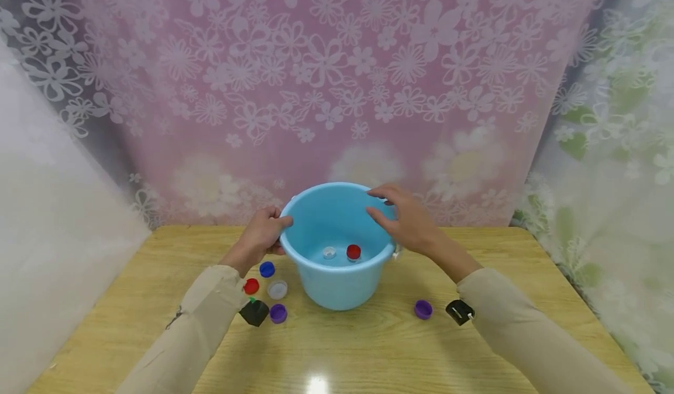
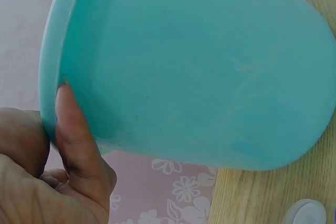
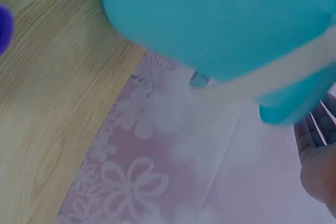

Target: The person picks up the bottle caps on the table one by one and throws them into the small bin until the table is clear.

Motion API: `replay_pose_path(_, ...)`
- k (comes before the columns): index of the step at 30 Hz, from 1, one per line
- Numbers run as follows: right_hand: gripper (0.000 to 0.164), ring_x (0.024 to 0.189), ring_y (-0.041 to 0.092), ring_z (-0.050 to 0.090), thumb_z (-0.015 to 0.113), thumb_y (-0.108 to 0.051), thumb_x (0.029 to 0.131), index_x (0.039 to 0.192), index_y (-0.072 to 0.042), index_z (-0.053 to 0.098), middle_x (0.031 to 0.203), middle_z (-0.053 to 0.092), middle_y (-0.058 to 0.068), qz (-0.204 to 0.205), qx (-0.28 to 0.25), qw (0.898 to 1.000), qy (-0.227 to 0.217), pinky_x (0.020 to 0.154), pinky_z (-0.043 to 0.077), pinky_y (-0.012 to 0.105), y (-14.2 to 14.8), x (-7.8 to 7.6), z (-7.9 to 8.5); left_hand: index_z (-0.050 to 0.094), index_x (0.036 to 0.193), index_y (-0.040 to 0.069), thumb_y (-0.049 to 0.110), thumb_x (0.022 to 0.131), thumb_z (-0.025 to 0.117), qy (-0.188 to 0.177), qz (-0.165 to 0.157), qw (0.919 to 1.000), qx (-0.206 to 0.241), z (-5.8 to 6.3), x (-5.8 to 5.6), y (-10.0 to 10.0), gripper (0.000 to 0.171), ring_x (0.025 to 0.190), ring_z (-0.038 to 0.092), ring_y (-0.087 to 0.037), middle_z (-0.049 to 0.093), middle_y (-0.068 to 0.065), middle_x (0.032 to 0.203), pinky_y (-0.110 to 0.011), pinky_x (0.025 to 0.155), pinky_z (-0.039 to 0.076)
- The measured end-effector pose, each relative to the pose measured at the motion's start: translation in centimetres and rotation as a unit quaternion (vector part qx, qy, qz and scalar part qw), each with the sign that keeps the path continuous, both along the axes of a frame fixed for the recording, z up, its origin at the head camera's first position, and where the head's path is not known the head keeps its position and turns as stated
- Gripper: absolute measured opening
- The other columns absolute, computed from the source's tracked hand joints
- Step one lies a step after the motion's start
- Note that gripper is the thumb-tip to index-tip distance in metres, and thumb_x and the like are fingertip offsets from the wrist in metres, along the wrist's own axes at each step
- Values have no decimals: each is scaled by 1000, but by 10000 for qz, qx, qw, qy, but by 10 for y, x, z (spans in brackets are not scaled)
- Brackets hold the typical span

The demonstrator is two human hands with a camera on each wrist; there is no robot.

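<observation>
A light blue bucket (image 1: pixel 339 285) stands on the wooden table, slightly tipped toward me. My left hand (image 1: pixel 261 233) grips its left rim, the thumb (image 2: pixel 73 124) lying over the edge and the other fingers outside. At the right rim, my right hand (image 1: pixel 408 218) has its fingers and thumb spread apart over the opening, with nothing between them. On the bucket's bottom lie a white bottle cap (image 1: pixel 329 253) and a red bottle cap (image 1: pixel 353 252). In the right wrist view a pale handle (image 3: pixel 273 72) crosses the bucket, blurred, near the right hand (image 3: pixel 317 166).
Left of the bucket, a blue cap (image 1: pixel 267 269), a red cap (image 1: pixel 251 286), a whitish cap (image 1: pixel 277 290) and a purple cap (image 1: pixel 278 313) lie on the table (image 1: pixel 368 353). Another purple cap (image 1: pixel 423 309) lies to the right. A flowered pink curtain (image 1: pixel 337 89) hangs behind.
</observation>
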State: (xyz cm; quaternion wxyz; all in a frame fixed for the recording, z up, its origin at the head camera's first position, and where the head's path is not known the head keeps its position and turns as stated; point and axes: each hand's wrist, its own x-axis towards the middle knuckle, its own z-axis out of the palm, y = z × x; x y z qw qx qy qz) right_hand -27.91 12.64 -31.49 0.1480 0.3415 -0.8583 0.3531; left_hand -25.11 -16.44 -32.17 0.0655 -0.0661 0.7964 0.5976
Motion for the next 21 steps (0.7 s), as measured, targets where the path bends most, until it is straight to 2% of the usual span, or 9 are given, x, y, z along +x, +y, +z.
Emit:
replay_pose_path(5, 36, 108, 34, 54, 59, -15, 96, 128, 0, 54, 127, 53, 17, -73, -401, 9992, 48, 89, 48, 49, 29, 3, -6, 43, 97, 1, 15, 98, 50, -28, 1, 10000, 2, -2, 1, -1, 15, 46, 57, -15, 58, -18, 75, -25, 46, 52)
replay_pose_path(8, 35, 107, 32, 55, 56, -17, 98, 130, -3, 54, 128, 52, 15, -242, -345, 9991, 110, 88, 49, 50, 51, 6, -13, 43, 97, 1, 15, 97, 50, -12, 0, 10000, -2, -2, 2, 0, 15, 46, 57, -15, 58, -18, 74, -25, 46, 52)
replay_pose_path(15, 38, 108, 30, 54, 53, -24, 99, 132, -5, 52, 128, 51, 13, -483, 187, 9985, -165, 87, 50, 49, 92, 19, -38, 43, 96, 1, 14, 97, 50, 13, 55, 10000, -24, -2, 2, 0, 15, 46, 57, -15, 58, -19, 75, -25, 46, 52)
replay_pose_path(21, 39, 113, 31, 51, 54, -25, 99, 133, -7, 51, 130, 49, 10, -279, 656, 9958, -576, 86, 51, 47, 111, 35, -63, 43, 96, 1, 14, 97, 50, -1, 19, 10000, -24, -1, 2, 1, 15, 45, 57, -15, 58, -17, 73, -25, 45, 51)
